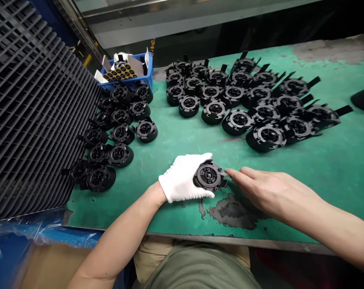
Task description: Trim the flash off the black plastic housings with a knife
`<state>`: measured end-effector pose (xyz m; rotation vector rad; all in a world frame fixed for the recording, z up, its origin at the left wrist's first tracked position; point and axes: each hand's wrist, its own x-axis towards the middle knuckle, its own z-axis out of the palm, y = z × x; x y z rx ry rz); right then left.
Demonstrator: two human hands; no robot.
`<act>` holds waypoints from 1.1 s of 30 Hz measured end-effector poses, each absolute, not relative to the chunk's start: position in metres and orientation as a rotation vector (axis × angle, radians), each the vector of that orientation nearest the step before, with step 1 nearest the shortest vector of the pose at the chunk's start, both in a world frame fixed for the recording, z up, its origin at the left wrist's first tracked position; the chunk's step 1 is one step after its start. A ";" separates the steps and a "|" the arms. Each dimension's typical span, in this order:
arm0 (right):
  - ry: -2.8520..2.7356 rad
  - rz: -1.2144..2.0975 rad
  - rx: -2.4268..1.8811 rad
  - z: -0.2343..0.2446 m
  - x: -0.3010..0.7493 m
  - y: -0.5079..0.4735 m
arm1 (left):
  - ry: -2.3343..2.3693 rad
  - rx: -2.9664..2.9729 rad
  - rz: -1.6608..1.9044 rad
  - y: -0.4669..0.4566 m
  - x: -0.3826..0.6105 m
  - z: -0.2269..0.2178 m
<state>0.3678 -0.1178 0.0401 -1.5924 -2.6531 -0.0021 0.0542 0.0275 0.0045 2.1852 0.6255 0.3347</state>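
My left hand [185, 178], in a white glove, is wrapped round a round black plastic housing [209, 175] just above the near part of the table. The housing's ribbed, ringed face is turned up toward me, with small tabs round its rim. My bare right hand [260, 186] comes in from the right with its fingers pinched together. A thin, pale-grey sliver [224, 174] shows between its fingertips and the housing's right edge. What this sliver is, I cannot make out.
Several similar black housings [118, 154] stand in rows at left; a larger group [267, 136] is at back right, many with upright strips. A blue bin [150, 70] holds gold-and-black round stickers [122, 73]. Stacked grey grid trays [34, 108] border the green tabletop [170, 140].
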 end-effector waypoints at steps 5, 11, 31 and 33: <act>-2.705 0.041 -1.572 0.042 0.366 -0.120 | 0.604 2.221 0.363 0.028 0.053 -0.001; -2.809 -0.050 -1.414 0.041 0.373 -0.118 | 0.527 2.267 0.371 0.030 0.056 0.001; -2.756 -0.143 -1.339 0.045 0.374 -0.107 | 0.506 2.242 0.445 0.032 0.061 -0.005; -2.770 -0.159 -1.332 0.042 0.376 -0.108 | 0.482 2.248 0.459 0.033 0.061 -0.007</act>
